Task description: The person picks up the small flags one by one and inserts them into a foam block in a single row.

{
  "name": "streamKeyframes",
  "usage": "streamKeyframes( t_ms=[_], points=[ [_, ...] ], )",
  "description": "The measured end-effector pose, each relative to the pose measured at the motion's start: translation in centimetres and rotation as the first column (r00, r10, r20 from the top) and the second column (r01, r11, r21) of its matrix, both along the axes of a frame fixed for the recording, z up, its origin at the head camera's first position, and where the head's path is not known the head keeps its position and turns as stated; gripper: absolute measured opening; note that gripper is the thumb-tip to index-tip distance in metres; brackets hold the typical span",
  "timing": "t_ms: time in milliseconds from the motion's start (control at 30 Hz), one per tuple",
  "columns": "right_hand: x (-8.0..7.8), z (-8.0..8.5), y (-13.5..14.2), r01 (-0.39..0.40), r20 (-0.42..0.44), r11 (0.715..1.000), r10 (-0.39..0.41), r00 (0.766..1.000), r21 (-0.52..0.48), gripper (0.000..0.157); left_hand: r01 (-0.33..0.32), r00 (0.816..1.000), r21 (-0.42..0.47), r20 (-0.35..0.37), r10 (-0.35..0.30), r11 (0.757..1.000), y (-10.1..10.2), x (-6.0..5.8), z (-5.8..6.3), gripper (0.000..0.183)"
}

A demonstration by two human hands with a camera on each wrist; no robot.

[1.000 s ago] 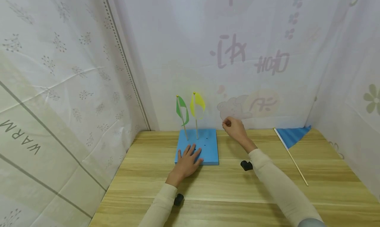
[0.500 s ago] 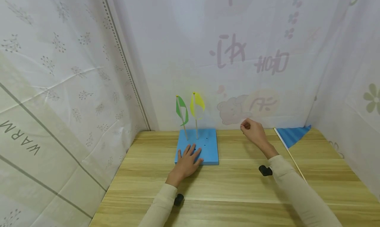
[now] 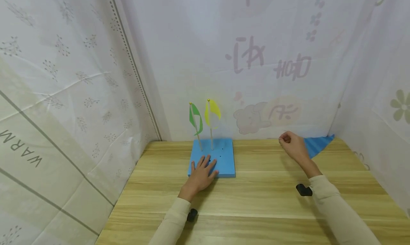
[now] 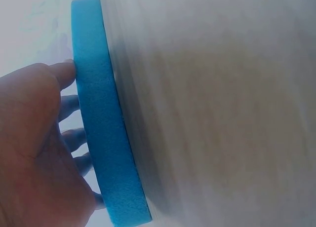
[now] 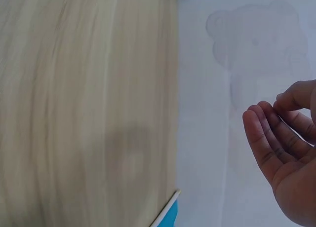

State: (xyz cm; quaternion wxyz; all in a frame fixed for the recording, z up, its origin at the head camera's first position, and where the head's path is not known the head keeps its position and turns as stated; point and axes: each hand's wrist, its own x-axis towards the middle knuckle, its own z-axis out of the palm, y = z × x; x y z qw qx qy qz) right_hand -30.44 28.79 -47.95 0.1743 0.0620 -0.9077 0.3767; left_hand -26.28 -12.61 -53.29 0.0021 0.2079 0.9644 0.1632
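My left hand (image 3: 201, 175) lies on the near part of a blue foam board (image 3: 226, 166), fingers spread. In the left wrist view its fingers reach over the board's thick edge (image 4: 101, 113). A green flag (image 3: 192, 116) and a yellow flag (image 3: 215, 111) stand upright on thin sticks in the board's far-left part. Small dark holes show in the board. My right hand (image 3: 294, 147) hovers with nothing in it, thumb tip against the index finger and the other fingers loosely bent. Just beyond it lies a blue triangular flag (image 3: 317, 146); my hand and forearm hide its stick.
The wood-grain table (image 3: 256, 202) ends at a pale printed curtain (image 3: 179, 74) behind it, and more curtain hangs on both sides. A black wrist camera (image 3: 303, 190) sits under my right wrist, another (image 3: 192, 215) under the left.
My right hand has moved steadily right, from beside the board to the blue flag, and now covers its stick. The left hand, board and two standing flags stay put.
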Motion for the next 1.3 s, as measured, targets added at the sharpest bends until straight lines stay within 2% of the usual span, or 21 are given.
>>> streamKeyframes(
  t_ms=[167,367,767,933,1167,1300],
  points=[
    [0.4,-1.1,2.3,0.038,-0.022,0.999,-0.038,0.999,0.020,0.019,0.008,1.000,0.003,-0.005,-0.008,1.000,0.1,0.2,0.2,0.061],
    [1.5,-2.0,4.6,0.068,0.050,0.997,-0.070,0.996,0.047,0.024,0.004,1.000,-0.007,-0.005,-0.004,1.000,0.2,0.4,0.5,0.060],
    [3.2,-3.6,8.3,0.099,0.129,0.984,-0.119,0.984,0.150,0.024,-0.001,1.000,0.004,-0.009,0.001,1.000,0.1,0.4,0.6,0.060],
    [4.1,-3.7,9.7,0.098,0.221,0.973,-0.145,0.964,0.208,0.029,0.002,1.000,0.003,0.005,-0.002,1.000,0.0,0.4,0.6,0.061],
    [5.2,-4.0,10.4,0.024,0.385,0.977,-0.105,0.917,0.211,0.041,-0.008,1.000,-0.011,0.001,0.008,1.000,0.1,0.2,0.5,0.060],
    [5.3,-4.2,10.4,0.019,0.413,0.973,-0.115,0.904,0.228,0.040,-0.003,1.000,-0.013,-0.007,0.003,1.000,0.1,0.3,0.6,0.060]
  ],
)
